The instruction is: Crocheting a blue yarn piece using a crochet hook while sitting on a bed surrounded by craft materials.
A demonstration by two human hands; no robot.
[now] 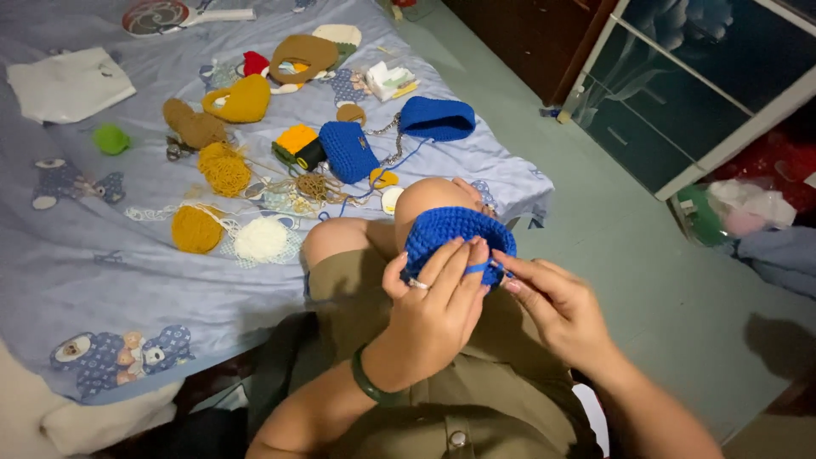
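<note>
Blue crochet piece [450, 231] sits right above both our hands, left hand [433, 310] gripping it, right hand [552, 306] pinching its yarn.

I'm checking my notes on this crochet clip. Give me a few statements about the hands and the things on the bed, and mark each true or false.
1. The left hand holds a blue crochet piece. True.
2. The right hand lies flat on the bed sheet. False: it is raised at the blue piece, pinching blue yarn.
3. A green ball lies on the sheet. True.
4. The left wrist is bare. False: it wears a dark green bracelet.
5. A second blue crochet pouch lies on the sheet. True.
</note>
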